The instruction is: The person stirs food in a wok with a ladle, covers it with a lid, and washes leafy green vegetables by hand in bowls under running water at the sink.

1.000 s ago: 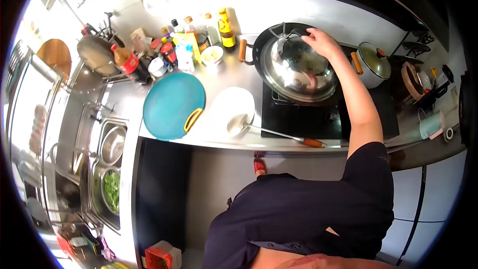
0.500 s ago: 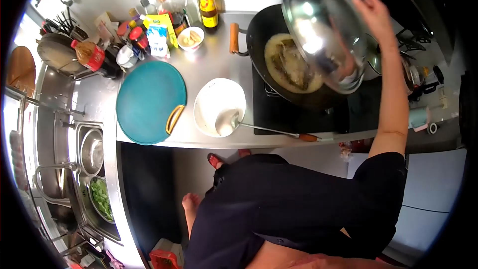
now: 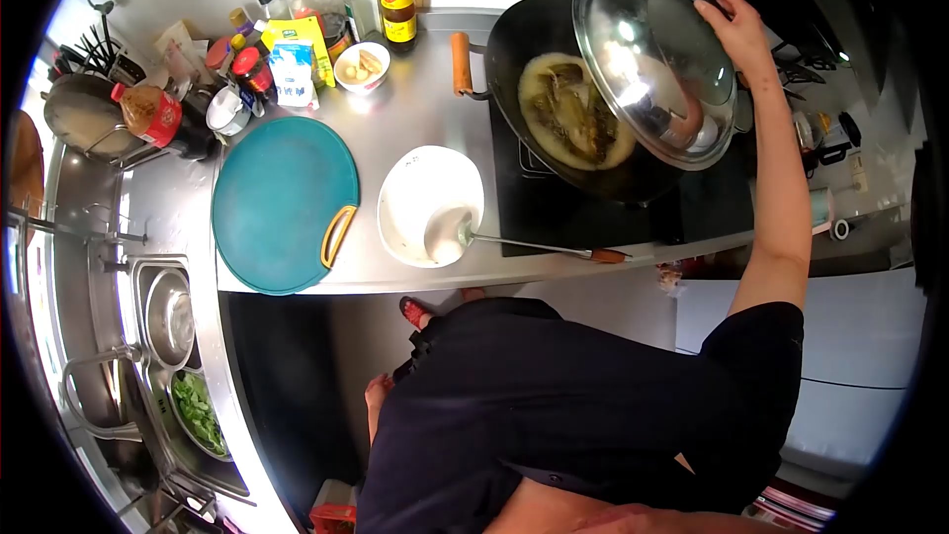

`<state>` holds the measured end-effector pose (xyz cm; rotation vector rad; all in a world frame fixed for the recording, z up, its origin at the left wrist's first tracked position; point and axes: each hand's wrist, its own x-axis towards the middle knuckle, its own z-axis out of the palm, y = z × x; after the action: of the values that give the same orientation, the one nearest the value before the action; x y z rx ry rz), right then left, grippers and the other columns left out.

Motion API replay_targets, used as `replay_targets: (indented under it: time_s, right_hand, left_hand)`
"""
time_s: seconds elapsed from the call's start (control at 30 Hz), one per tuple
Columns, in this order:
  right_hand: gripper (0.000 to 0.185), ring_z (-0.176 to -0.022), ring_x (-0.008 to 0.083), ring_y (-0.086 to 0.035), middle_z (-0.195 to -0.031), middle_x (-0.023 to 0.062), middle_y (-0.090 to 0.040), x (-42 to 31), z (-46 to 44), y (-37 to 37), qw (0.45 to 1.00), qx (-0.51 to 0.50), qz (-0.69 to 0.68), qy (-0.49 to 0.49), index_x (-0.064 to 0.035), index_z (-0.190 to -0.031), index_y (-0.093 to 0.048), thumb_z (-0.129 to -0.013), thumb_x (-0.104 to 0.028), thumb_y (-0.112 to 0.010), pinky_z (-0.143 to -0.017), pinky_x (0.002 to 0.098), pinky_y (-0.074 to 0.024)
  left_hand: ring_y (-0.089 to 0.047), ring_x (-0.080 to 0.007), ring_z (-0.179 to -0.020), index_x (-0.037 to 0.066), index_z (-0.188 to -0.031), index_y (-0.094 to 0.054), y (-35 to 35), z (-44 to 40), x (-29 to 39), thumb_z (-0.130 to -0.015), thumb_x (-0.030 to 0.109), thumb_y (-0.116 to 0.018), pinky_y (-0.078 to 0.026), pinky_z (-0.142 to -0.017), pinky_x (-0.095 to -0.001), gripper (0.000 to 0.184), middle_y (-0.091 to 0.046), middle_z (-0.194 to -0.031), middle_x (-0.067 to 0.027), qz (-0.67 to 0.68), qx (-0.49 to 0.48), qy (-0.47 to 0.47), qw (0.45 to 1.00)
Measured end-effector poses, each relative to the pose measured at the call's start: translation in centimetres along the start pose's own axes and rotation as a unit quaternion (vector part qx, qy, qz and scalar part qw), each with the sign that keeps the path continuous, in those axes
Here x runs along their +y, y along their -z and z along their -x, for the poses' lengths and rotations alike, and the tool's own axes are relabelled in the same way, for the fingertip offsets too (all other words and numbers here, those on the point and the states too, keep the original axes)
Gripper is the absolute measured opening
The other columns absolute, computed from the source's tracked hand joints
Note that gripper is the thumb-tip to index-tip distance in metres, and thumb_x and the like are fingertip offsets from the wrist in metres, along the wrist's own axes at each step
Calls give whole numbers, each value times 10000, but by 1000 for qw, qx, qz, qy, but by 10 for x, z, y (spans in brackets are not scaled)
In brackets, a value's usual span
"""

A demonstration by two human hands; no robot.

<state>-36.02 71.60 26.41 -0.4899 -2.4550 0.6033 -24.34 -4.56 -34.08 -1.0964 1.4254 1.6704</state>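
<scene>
My right hand [image 3: 736, 28] grips the black handle of the silver, glass-topped lid [image 3: 633, 89]. The lid is tilted over the right part of the black wok [image 3: 504, 40]. In the wok, browned pieces of food [image 3: 568, 114] lie in a pale, cloudy liquid. Low beside my body, my left hand [image 3: 378, 391] is small and partly hidden by the dark clothing; its fingers are not clear. Left of the wok stands a white bowl [image 3: 420, 183], with the head of a long-handled ladle [image 3: 524, 242] resting in it.
A teal round board [image 3: 282, 203] lies on the counter. Behind it stand a small bowl of pale pieces [image 3: 362, 69], a yellow-labelled sauce bottle [image 3: 398, 0], other bottles and packets. At left, the sink [image 3: 158, 366] holds a basin of greens [image 3: 198, 410]. A lidded pot is partly hidden behind the lid.
The lid has been lifted off the wok and tilted to the right with my right hand, exposing the food. My left hand has come into view. The camera view has shifted.
</scene>
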Motion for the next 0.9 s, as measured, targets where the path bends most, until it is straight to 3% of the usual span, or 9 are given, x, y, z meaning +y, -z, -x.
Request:
replay_targets:
  time_s: [0.1, 0.27, 0.4, 0.47, 0.53, 0.6, 0.63, 0.77, 0.9]
  right_hand:
    - [325, -921, 122, -586, -1003, 55, -640, 12, 0, -23, 997, -8, 55, 50, -44, -1140, -568, -843, -161, -629, -796, 246, -460]
    - [344, -985, 199, -594, -1015, 93, -649, 8, 7, -52, 999, -28, 14, 38, -83, -1136, -588, -817, -193, -653, -839, 296, -461]
    - [344, -988, 216, -594, -1021, 99, -648, 10, 13, -74, 999, -51, 14, 4, -73, -1128, -593, -806, -173, -657, -854, 307, -457]
    - [337, -985, 201, -583, -1014, 90, -643, -1, 17, -85, 996, -76, 12, -39, -66, -1125, -594, -802, -139, -656, -864, 300, -451]
    - [348, -933, 188, -601, -1001, 90, -649, 3, 20, -94, 996, -74, 26, -30, -82, -1136, -593, -802, -157, -655, -835, 286, -460]
    - [358, -894, 193, -614, -991, 95, -655, 2, 19, -97, 997, -68, 19, -29, -85, -1137, -593, -799, -182, -656, -809, 291, -469]
    - [366, -870, 201, -623, -979, 100, -661, -5, 22, -97, 997, -65, 11, -28, -81, -1133, -594, -793, -200, -660, -793, 299, -476]
    - [374, -868, 238, -632, -977, 127, -660, -75, 42, -85, 999, -27, 39, -9, -86, -1129, -595, -788, -226, -656, -788, 319, -480]
    - [335, -952, 274, -601, -1067, 94, -626, -153, 60, -84, 976, 52, 117, 176, -85, -1098, -590, -783, -173, -664, -820, 312, -476]
  left_hand:
    - [-623, -237, -678, 12, -946, -548, 3, 21, 24, -846, 122, -568, -520, -606, -352, 149, -636, -790, -130, -12, 10, -23, 1000]
    - [-623, -226, -675, 51, -939, -537, 9, 60, 62, -871, 143, -536, -514, -576, -362, 115, -629, -793, -119, -238, -30, -210, 948]
    - [-622, -218, -665, 63, -933, -540, -1, 75, 77, -879, 149, -530, -504, -543, -356, 102, -630, -793, -97, -21, 28, -82, 996]
    - [-616, -210, -634, 72, -936, -546, 26, 51, 61, -884, 154, -525, -492, -519, -347, 99, -632, -780, -85, -123, -95, -212, 965]
    - [-606, -193, -602, 73, -928, -556, 21, 57, 69, -887, 158, -528, -479, -497, -325, 98, -632, -761, -78, -149, -88, -221, 960]
    - [-593, -168, -571, 65, -911, -571, -13, 87, 100, -889, 161, -538, -464, -477, -290, 104, -633, -735, -77, -98, 43, -114, 988]
    - [-578, -147, -559, 60, -895, -575, -33, 105, 123, -889, 157, -543, -446, -469, -269, 103, -624, -711, -67, -115, 40, -174, 977]
    - [-492, -63, -527, 34, -824, -577, -146, 209, 243, -888, 118, -554, -364, -451, -195, 108, -566, -627, -24, -169, -10, -429, 887]
    - [-501, -131, -660, -19, -812, -553, -263, 332, 353, -850, -14, -565, -430, -646, -263, 40, -539, -724, -64, -224, -106, -702, 668]
